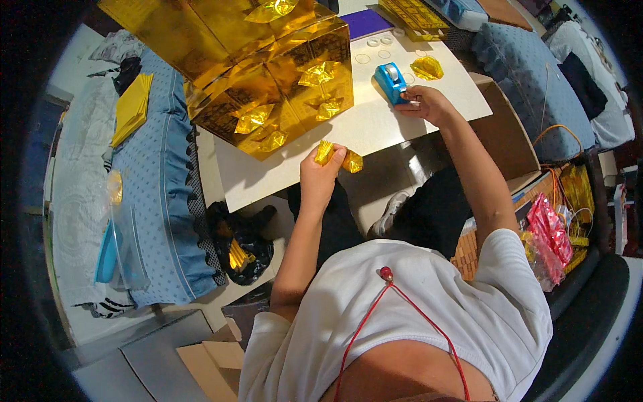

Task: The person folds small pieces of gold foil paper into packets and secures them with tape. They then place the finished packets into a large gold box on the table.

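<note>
My left hand (318,177) pinches a pleated gold foil piece (353,162) near the front edge of the white table (261,176). One end pokes up above the fingers and a bunched end sticks out to the right; the middle is hidden by the hand. At the blue tape dispenser (388,83), my right hand (426,104) has its thumb and fingers around the near, cutter end. Whether a strip of tape is between those fingers is too small to tell. A large gold foil box (281,100) with foil ornaments stands left of the dispenser.
A loose gold foil piece (427,68), tape rolls (386,40) and thin rings lie on the table. A cardboard box (507,125) stands against its right side. Left are a blue-covered sofa (166,201), yellow sheets (133,108) and a black plastic bag (261,264) on the floor.
</note>
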A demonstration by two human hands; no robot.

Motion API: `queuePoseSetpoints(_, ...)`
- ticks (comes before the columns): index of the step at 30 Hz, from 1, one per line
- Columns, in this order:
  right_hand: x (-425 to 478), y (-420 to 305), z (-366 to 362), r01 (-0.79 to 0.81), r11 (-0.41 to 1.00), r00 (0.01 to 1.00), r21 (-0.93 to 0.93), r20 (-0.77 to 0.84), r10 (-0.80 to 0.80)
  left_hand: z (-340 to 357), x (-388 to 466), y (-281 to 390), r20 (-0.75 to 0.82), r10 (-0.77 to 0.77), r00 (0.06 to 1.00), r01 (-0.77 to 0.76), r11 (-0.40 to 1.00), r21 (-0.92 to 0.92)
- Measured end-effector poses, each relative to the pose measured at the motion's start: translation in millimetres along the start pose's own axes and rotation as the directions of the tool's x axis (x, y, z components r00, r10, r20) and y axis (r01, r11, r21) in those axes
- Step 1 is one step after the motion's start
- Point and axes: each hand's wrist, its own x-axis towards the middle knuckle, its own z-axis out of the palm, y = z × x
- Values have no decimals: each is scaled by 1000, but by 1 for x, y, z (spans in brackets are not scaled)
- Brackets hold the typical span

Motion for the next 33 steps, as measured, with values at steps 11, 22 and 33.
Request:
queuePoseSetpoints(11,7,33,8,60,995,989,77,-138,-49,0,3,2,-41,-1,999,3,999,48)
queuePoseSetpoints(22,-72,25,54,393,826,901,-404,350,-257,-4,9,15,38,153,988,-157,946,283)
queuePoseSetpoints(33,-117,10,101,516,821,676,-244,705,-215,3,4,56,119,226,967,-255,873,416)
